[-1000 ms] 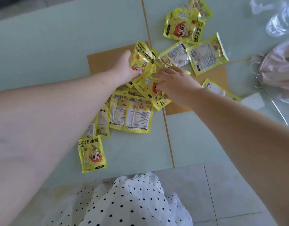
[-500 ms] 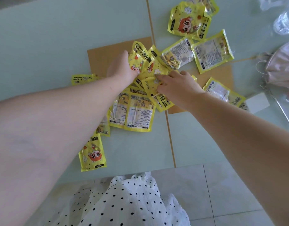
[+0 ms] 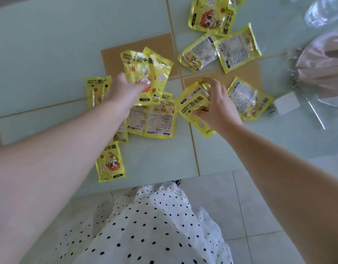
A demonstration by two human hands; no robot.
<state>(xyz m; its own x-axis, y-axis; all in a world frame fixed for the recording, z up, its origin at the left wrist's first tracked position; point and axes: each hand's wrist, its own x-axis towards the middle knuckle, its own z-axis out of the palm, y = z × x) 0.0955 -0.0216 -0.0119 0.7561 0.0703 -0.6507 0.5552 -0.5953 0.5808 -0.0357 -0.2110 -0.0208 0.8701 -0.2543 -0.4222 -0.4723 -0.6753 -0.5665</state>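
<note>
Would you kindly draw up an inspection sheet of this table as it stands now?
Surface: pale green table with tan patches.
Job's things: bunch of packets, yellow and overlapping; single packet near the seam; loose packets scattered, some face up, some face down.
Clutter: pink cloth, clear bottle and white block at the right.
Grips: left hand holds the bunch; right hand grips the single packet.
Cables: thin strand by the white block; cannot tell what it is.
Surroundings: tiled floor, dotted garment.
</note>
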